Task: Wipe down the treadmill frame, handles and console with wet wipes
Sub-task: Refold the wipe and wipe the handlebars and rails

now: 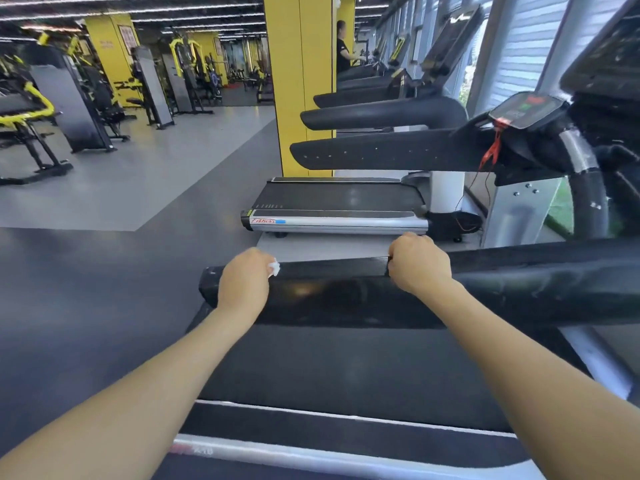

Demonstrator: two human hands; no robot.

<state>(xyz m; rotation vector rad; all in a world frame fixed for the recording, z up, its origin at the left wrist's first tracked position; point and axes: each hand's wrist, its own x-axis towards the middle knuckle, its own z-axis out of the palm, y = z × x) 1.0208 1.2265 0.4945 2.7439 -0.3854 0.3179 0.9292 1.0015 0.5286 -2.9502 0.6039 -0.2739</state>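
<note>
Both my arms reached forward to the black padded handrail (pixel 346 292) of the treadmill. My left hand (pixel 244 284) curled over the rail near its free end, with a bunched white wet wipe (pixel 274 268) pressed under the fingers and showing at their right edge. My right hand (pixel 419 263) gripped the same rail further right, fingers wrapped over its far side, well apart from my left. Below my arms lay the dark running belt (pixel 346 372). Beyond my hands stood another treadmill (pixel 332 209), with its console (pixel 526 109) up to my right. A person (pixel 343 46) exercised far off.
</note>
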